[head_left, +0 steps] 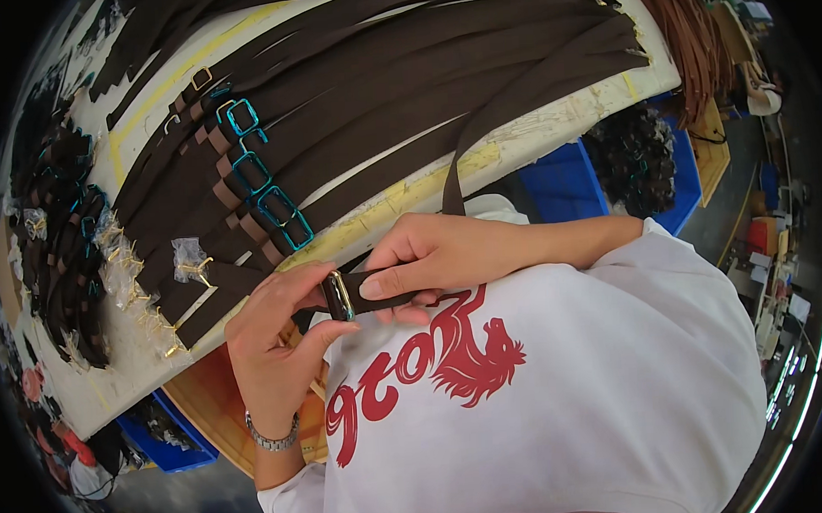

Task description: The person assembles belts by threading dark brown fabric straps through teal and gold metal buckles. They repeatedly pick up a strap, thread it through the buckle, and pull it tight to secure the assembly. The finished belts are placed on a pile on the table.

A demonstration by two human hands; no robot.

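In front of my shirt, my left hand (272, 331) pinches a shiny gold-toned belt buckle (338, 294) between thumb and fingers. My right hand (443, 255) grips the dark brown belt strap (376, 289) just beside that buckle, thumb on top. From the table a length of dark strap (454, 186) hangs down behind my right hand. On the table beyond, several dark brown belts (368, 102) lie side by side. Some end in buckles covered in blue film (284, 218). A small clear plastic bag (189, 259) rests on the belts near my left hand.
The pale table's near edge (408, 194) runs just beyond my hands. More belts with buckles (71, 244) are piled at the left. Blue bins (564, 181) stand below the table at right, and reddish-brown straps (691, 43) hang at the far right.
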